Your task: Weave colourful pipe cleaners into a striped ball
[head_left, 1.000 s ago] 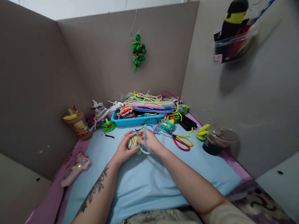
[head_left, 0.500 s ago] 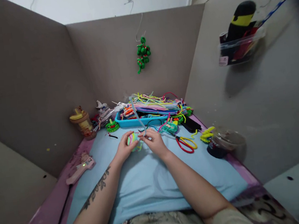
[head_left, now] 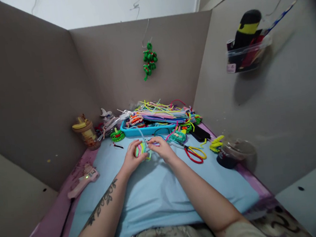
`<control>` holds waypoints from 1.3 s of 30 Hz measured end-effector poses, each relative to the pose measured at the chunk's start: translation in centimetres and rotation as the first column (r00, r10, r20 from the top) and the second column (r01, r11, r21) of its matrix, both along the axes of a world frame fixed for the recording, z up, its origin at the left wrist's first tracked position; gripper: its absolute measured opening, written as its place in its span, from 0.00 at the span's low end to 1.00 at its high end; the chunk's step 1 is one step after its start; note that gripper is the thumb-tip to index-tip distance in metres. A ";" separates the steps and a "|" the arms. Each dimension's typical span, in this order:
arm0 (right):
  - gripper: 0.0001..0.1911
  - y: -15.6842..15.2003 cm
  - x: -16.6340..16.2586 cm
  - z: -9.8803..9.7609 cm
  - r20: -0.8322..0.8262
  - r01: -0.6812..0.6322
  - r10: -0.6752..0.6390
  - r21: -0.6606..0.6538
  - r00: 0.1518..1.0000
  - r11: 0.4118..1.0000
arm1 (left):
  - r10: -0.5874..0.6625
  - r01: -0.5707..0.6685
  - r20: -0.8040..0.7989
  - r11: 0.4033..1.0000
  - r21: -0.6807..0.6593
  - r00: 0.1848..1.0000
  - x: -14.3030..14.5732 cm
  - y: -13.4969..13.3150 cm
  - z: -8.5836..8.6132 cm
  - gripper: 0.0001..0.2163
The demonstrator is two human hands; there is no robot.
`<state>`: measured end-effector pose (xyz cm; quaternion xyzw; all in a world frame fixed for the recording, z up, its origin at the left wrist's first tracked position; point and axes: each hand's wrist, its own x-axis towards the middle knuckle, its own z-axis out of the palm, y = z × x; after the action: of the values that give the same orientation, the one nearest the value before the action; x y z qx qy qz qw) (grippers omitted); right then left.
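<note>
Grey cardboard walls box in a pale blue cloth mat (head_left: 155,195). At its far middle, one striped pink-green-yellow pipe-cleaner bundle (head_left: 140,149) sits cupped in the left hand (head_left: 131,160). The right hand (head_left: 163,148) pinches one pale blue fuzzy stem (head_left: 142,134). It stood tall a half-second ago and now bends low onto the bundle, so the wrap looks to be tightening. One pair of red-and-yellow-handled scissors (head_left: 195,154) lies just right.

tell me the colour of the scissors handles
One red, one yellow, on the scissors; clearest in the head view.

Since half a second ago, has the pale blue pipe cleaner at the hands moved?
Yes. The pale blue pipe cleaner dropped: its free end crossed above the blue tray, now it stops at the tray's front wall.
</note>
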<state>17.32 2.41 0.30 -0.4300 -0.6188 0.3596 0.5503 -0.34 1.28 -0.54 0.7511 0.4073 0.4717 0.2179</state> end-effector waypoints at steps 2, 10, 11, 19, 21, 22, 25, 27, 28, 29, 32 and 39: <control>0.09 0.0 -0.2 -0.4 0.062 0.011 -0.010 -0.014 0.998 1.000 | 0.009 -0.009 0.004 1.000 0.018 1.000 -0.2 0.2 -0.1 0.25; 0.07 0.1 -0.7 -1.1 0.107 0.021 -0.020 -0.017 0.994 1.000 | -0.043 0.043 -0.015 0.998 0.042 0.999 -0.1 0.2 -0.5 0.28; 0.07 0.0 -0.8 -1.1 0.088 0.022 -0.020 -0.023 0.996 0.999 | -0.044 0.045 -0.016 0.998 0.043 0.999 -0.1 0.1 -0.5 0.28; 0.07 -0.4 -2.1 -1.4 -0.080 0.059 -0.068 -0.114 0.994 0.992 | -0.013 0.013 -0.004 0.995 0.102 1.000 0.4 -0.2 -0.5 0.30; 0.06 -0.5 -2.3 -1.3 -0.049 0.121 -0.125 -0.084 0.991 0.989 | -0.001 0.002 -0.004 0.996 0.090 1.000 0.6 -0.2 -0.6 0.30; 0.05 -0.7 -2.4 -1.2 -0.026 0.148 -0.150 -0.066 0.988 0.987 | 0.004 -0.004 -0.002 0.997 0.073 1.000 0.6 -0.1 -0.7 0.30; 0.03 -1.1 -2.4 -0.7 0.048 0.185 -0.186 0.009 0.981 0.983 | 0.018 -0.016 0.056 0.999 -0.031 0.998 0.6 0.1 -1.1 0.36; 0.02 -1.4 -2.3 -0.4 0.077 0.169 -0.174 0.067 0.982 0.983 | 0.011 0.006 0.135 0.992 -0.129 0.991 0.5 0.3 -1.4 0.41; 0.02 -1.5 -2.3 -0.3 0.083 0.148 -0.155 0.086 0.984 0.985 | -0.003 0.035 0.176 0.984 -0.175 0.984 0.5 0.4 -1.5 0.43; 0.02 -1.5 -2.3 -0.3 0.082 0.119 -0.127 0.093 0.989 0.989 | -0.022 0.068 0.213 0.975 -0.211 0.977 0.4 0.5 -1.6 0.44; 0.04 -1.5 -2.4 -0.6 0.071 0.013 -0.017 0.052 0.997 0.999 | -0.072 0.150 0.278 0.951 -0.270 0.958 0.4 0.6 -1.7 0.45; 0.09 -1.7 -1.7 0.2 0.065 0.039 -0.049 0.144 0.997 0.989 | 0.068 -0.057 0.067 0.986 -0.155 0.995 -0.2 0.3 -0.8 0.38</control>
<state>15.59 0.70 0.52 -0.4150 -0.6520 0.2872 0.5659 -0.51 1.57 -1.29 0.7016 0.4574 0.4724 0.2746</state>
